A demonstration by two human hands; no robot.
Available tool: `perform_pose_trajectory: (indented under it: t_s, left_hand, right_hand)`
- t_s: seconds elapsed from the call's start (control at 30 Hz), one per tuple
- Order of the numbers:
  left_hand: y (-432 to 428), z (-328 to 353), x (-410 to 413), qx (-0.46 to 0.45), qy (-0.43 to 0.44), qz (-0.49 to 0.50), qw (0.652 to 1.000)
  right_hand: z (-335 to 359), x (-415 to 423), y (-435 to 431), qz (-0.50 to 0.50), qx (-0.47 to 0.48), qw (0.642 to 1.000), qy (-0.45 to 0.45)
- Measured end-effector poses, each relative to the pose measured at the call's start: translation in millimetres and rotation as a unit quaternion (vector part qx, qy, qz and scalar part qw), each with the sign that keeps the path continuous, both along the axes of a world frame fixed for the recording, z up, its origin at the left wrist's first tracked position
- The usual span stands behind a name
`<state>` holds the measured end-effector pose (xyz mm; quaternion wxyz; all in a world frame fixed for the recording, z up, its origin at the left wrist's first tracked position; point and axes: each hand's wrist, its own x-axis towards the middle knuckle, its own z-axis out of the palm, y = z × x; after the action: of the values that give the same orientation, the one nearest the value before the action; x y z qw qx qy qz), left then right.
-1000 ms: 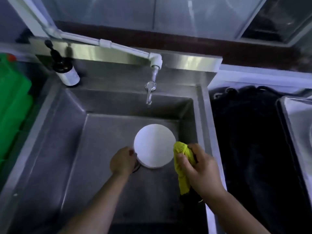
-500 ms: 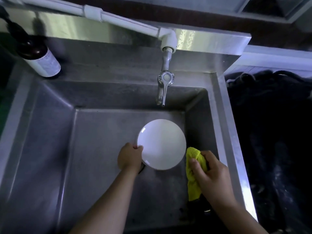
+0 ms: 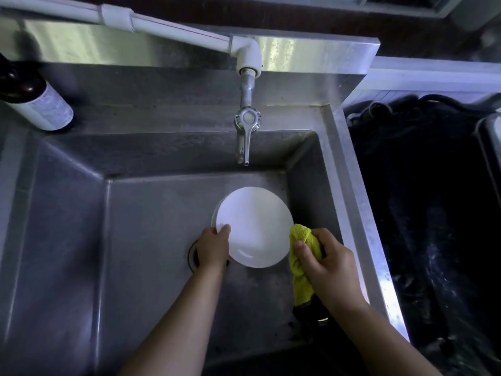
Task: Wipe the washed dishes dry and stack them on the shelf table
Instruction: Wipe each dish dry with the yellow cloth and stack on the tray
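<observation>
White plate (image 3: 253, 226) held over the steel sink (image 3: 151, 213), left hand (image 3: 214, 246) pinching its left rim. Right hand (image 3: 325, 261) clutches yellow cloth (image 3: 301, 256) touching the right rim. Recommend firm rim support and circular wiping across the face.

L grip (image 3: 214, 248), R grip (image 3: 330, 267): bare, forearms too | dark item (image 3: 311, 312) w/ pale mark under R wrist

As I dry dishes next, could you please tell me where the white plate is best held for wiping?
Take the white plate by its left rim, coming from the left, thumb on top, as the left hand does. The thin, round rim suits a pinch grip, and this leaves the face free for the yellow cloth in the right hand.
</observation>
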<state>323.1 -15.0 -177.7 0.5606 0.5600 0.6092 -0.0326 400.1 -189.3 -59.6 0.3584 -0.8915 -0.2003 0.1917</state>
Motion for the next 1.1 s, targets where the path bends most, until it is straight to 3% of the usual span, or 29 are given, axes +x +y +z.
perform_pose_trajectory:
  t_s: [0.1, 0.23, 0.47, 0.67, 0.93, 1.1]
  left_hand:
    - [0, 4, -1, -0.014, -0.009, -0.035, 0.999]
    - [-2, 18, -13, 0.001, -0.053, 0.011, 0.999]
    - [9, 89, -80, 0.193, -0.046, 0.030, 0.980]
    - [8, 161, -129, 0.384, -0.003, -0.033, 0.923]
    - [-45, 249, -161, 0.498, -0.009, 0.003, 0.867]
    - [-67, 303, -172, 0.608, -0.002, -0.027, 0.794]
  right_hand:
    - [3, -4, 1, 0.003, 0.009, 1.000, -0.002]
    - [13, -8, 1, 0.000, 0.027, 1.000, -0.002]
    - [36, -4, -5, -0.002, 0.057, 0.998, 0.006]
    - [69, -5, -8, 0.022, 0.112, 0.993, 0.031]
    - [126, -13, -20, 0.117, 0.158, 0.980, 0.003]
    - [163, -24, -23, 0.145, 0.194, 0.970, -0.023]
